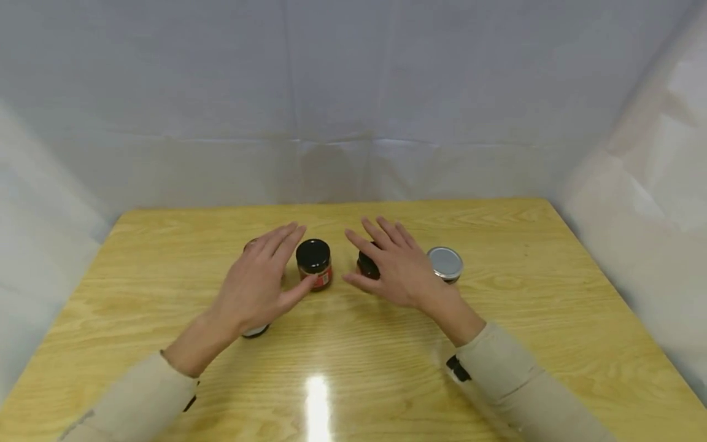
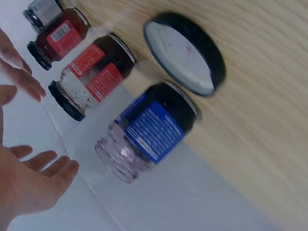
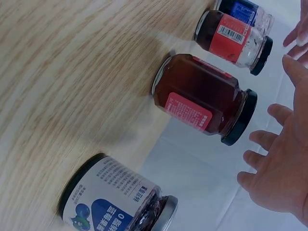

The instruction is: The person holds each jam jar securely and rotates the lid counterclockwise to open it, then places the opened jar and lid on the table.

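From my head I look forward and down across the table [image 1: 386, 350] — both wrist views, closer, tilted, share the jars [image 2: 106, 83].

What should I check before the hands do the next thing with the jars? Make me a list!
1. Left hand and right hand empty: ok.
2. Blue-label jar, red-label jar, brown jar and white-label jar upright: ok.
3. Blue-label jar covered: not ok, its mouth is open.
4. Loose lid in sight: ok, it lies inside-up on the table near that jar.
5. Other three jars covered: ok, each has its lid on.
6. Those lids tight: cannot tell by looking.
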